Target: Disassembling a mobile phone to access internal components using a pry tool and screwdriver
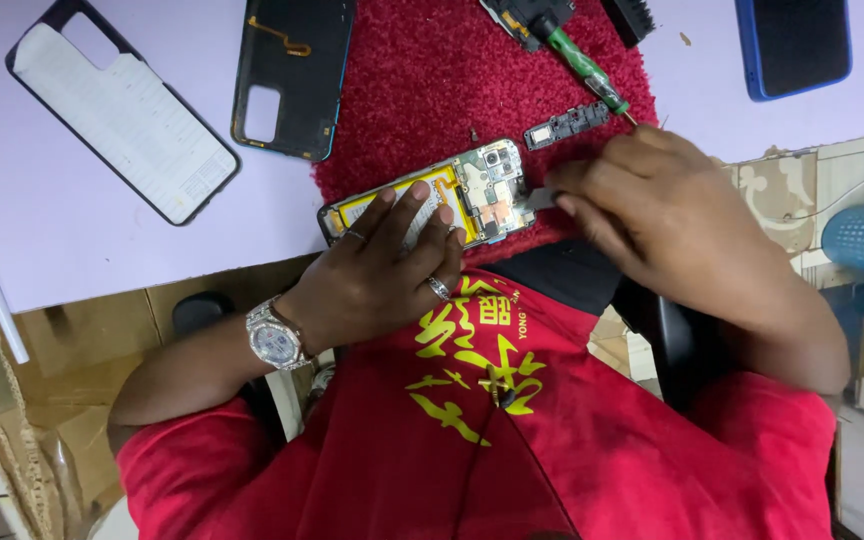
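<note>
**Opened phone held flat on a red mat, both hands at work on it**

A pale lavender table (pixel 72 250) fills the upper part of the view, and a deep red fuzzy mat (pixel 432 70) lies on it near the edge closest to the person. On the table's left side rest a black phone case (pixel 122 115) with a white inner face and, just beside the mat, a dark back cover (pixel 292 75). A blue phone (pixel 794 45) sits at the far right.

The opened phone (pixel 432 195), its yellow-edged battery and green board exposed, lies on the near edge of the mat. The left hand (pixel 377 275) (rings and a wristwatch on it) presses down on the battery end with fingers spread flat. The right hand (pixel 652 205) has its fingertips pinched narrowly on a small grey tool (pixel 540 198), whose tip touches the board end of the phone.

Above the right hand lie a green-handled screwdriver (pixel 582 62) and a small dark circuit strip (pixel 567 124), near each other on the mat.
</note>
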